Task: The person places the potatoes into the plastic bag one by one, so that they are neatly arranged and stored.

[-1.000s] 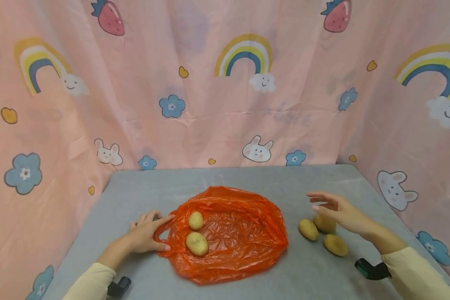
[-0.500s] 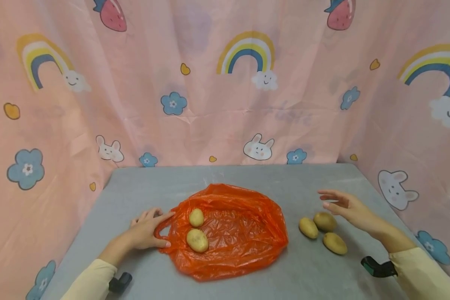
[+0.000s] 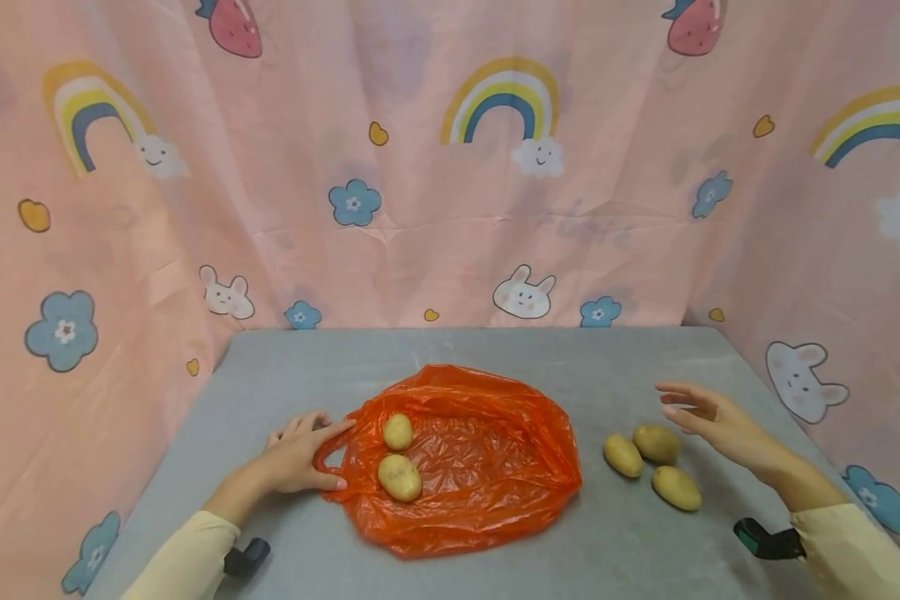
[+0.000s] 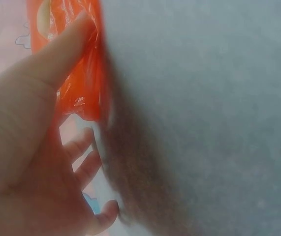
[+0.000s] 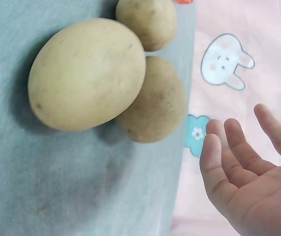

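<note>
An orange-red plastic bag lies spread on the table with two potatoes on its left part, a smaller potato behind a larger potato. My left hand rests at the bag's left handle, thumb and index finger spread apart and touching the plastic. In the left wrist view, the thumb lies against the bag. To the right of the bag, three more potatoes sit in a cluster: one, one and one. My right hand hovers beside them, holding nothing, fingers loosely extended.
The grey table ends at a pink curtain with rainbows, flowers and rabbits, which rises behind it and on both sides. Black camera mounts sit at both wrists, such as the right mount.
My right hand has drawn back to the right, away from the potato cluster. The left hand keeps its place at the bag handle. The head view has shifted slightly.
</note>
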`<state>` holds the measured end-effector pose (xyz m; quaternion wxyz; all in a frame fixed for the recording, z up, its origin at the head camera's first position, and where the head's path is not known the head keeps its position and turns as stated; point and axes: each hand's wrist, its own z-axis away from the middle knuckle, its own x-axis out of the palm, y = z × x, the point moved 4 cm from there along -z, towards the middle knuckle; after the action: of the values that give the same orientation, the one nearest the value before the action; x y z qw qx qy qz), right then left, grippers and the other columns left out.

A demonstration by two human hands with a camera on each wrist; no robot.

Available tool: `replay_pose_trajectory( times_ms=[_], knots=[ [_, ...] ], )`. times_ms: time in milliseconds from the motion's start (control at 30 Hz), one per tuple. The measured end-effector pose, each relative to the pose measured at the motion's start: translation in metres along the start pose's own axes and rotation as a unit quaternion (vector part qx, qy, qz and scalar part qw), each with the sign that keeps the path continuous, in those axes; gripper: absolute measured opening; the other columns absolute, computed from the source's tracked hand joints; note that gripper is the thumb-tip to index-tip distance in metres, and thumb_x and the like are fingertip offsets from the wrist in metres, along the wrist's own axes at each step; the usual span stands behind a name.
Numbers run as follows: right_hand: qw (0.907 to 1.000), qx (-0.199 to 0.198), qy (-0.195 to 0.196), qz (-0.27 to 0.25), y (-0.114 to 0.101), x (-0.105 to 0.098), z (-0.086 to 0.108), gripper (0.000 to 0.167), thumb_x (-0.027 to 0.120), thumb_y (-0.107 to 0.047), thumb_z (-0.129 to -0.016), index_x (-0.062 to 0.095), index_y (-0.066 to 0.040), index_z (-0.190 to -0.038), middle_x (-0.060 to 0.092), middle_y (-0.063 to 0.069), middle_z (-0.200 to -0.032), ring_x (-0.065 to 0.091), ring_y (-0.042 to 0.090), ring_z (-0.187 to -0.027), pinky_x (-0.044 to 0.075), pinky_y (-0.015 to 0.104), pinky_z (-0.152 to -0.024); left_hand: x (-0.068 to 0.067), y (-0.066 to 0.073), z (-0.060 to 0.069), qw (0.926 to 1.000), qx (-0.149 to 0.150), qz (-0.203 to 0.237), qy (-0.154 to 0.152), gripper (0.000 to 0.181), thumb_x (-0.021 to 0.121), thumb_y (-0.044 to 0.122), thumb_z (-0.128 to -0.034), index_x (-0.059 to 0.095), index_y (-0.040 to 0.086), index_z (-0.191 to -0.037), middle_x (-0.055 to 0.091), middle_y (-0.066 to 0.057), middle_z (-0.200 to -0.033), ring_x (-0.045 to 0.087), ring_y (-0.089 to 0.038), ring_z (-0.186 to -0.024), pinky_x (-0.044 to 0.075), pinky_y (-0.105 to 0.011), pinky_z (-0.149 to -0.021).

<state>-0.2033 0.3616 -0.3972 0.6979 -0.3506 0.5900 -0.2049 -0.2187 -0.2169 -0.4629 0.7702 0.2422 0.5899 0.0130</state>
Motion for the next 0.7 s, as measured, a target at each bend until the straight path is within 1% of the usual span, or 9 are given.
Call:
replay_pose_trajectory(
  times_ms=[167,233,300,367,467,533,567,633,700],
  knots=[
    [0.9998,0.009,0.004,0.014,0.007,-0.001,0.000,0.054,0.050,-0.030,-0.107,0.040,-0.004,-0.153,0.044,0.027,-0.149,0.050,-0.020,-0.103,0.053,0.023,-0.082,0.000,0.000,0.000,1.0000,0.001,-0.005,0.003,0.089,0.084,0.054,-0.0740,0.048,0.029,-0.151,0.043,-0.012,-0.143,0.039,-0.037,-0.128,0.033,-0.054,-0.089],
    [0.9996,0.015,0.004,0.022,0.011,-0.002,0.000,0.054,0.049,-0.031,-0.107,0.040,-0.003,-0.153,0.046,0.027,-0.148,0.051,-0.018,-0.103,0.053,0.027,-0.082,0.000,0.001,0.000,1.0000,0.003,-0.005,0.005,0.088,0.084,0.053,-0.0740,0.049,0.028,-0.151,0.043,-0.012,-0.143,0.040,-0.037,-0.127,0.033,-0.054,-0.088],
    [0.9995,0.017,0.000,0.026,0.015,-0.001,0.000,0.054,0.049,-0.030,-0.107,0.040,-0.002,-0.152,0.047,0.030,-0.148,0.056,-0.009,-0.107,0.054,0.035,-0.082,-0.001,0.002,0.000,1.0000,0.005,-0.005,0.007,0.088,0.085,0.053,-0.0739,0.049,0.027,-0.150,0.044,-0.012,-0.142,0.040,-0.037,-0.126,0.033,-0.052,-0.087],
    [0.9993,0.021,-0.006,0.031,0.020,0.001,0.000,0.054,0.049,-0.030,-0.107,0.040,-0.001,-0.152,0.048,0.031,-0.147,0.061,0.007,-0.113,0.054,0.039,-0.083,-0.001,0.003,0.001,0.9999,0.008,-0.004,0.010,0.088,0.085,0.051,-0.0738,0.049,0.027,-0.150,0.044,-0.012,-0.141,0.041,-0.037,-0.126,0.033,-0.051,-0.085],
    [0.9990,0.023,-0.022,0.033,0.028,0.006,-0.001,0.054,0.049,-0.028,-0.107,0.040,0.002,-0.151,0.047,0.034,-0.147,0.062,0.032,-0.119,0.054,0.038,-0.082,-0.001,0.003,0.002,0.9999,0.007,-0.004,0.010,0.087,0.085,0.051,-0.0740,0.049,0.027,-0.150,0.044,-0.012,-0.142,0.040,-0.037,-0.126,0.033,-0.052,-0.086],
    [0.9986,0.027,-0.029,0.034,0.033,0.009,-0.002,0.054,0.050,-0.028,-0.107,0.041,0.004,-0.150,0.048,0.034,-0.146,0.060,0.042,-0.121,0.053,0.034,-0.081,-0.001,0.003,0.003,0.9999,0.007,-0.004,0.010,0.088,0.085,0.051,-0.0741,0.049,0.027,-0.150,0.043,-0.013,-0.143,0.040,-0.038,-0.127,0.033,-0.054,-0.088],
    [0.9985,0.028,-0.032,0.034,0.035,0.011,-0.002,0.054,0.051,-0.027,-0.107,0.041,0.004,-0.149,0.048,0.035,-0.145,0.060,0.045,-0.120,0.054,0.034,-0.082,-0.001,0.003,0.003,0.9999,0.007,-0.003,0.010,0.088,0.085,0.051,-0.0743,0.049,0.027,-0.151,0.043,-0.014,-0.144,0.040,-0.038,-0.128,0.033,-0.055,-0.089],
    [0.9985,0.027,-0.037,0.032,0.038,0.014,-0.002,0.054,0.052,-0.026,-0.106,0.042,0.006,-0.149,0.049,0.036,-0.144,0.059,0.049,-0.120,0.055,0.041,-0.083,-0.001,0.003,0.003,0.9999,0.007,-0.004,0.010,0.088,0.085,0.051,-0.0744,0.048,0.027,-0.151,0.043,-0.014,-0.145,0.040,-0.038,-0.128,0.033,-0.057,-0.090],
    [0.9984,0.026,-0.038,0.033,0.040,0.017,-0.001,0.054,0.054,-0.025,-0.105,0.043,0.006,-0.148,0.050,0.036,-0.143,0.058,0.051,-0.120,0.055,0.047,-0.085,0.000,0.002,0.003,0.9999,0.007,-0.006,0.009,0.088,0.085,0.052,-0.0745,0.048,0.027,-0.151,0.043,-0.015,-0.146,0.040,-0.038,-0.129,0.033,-0.058,-0.090]
  ],
)
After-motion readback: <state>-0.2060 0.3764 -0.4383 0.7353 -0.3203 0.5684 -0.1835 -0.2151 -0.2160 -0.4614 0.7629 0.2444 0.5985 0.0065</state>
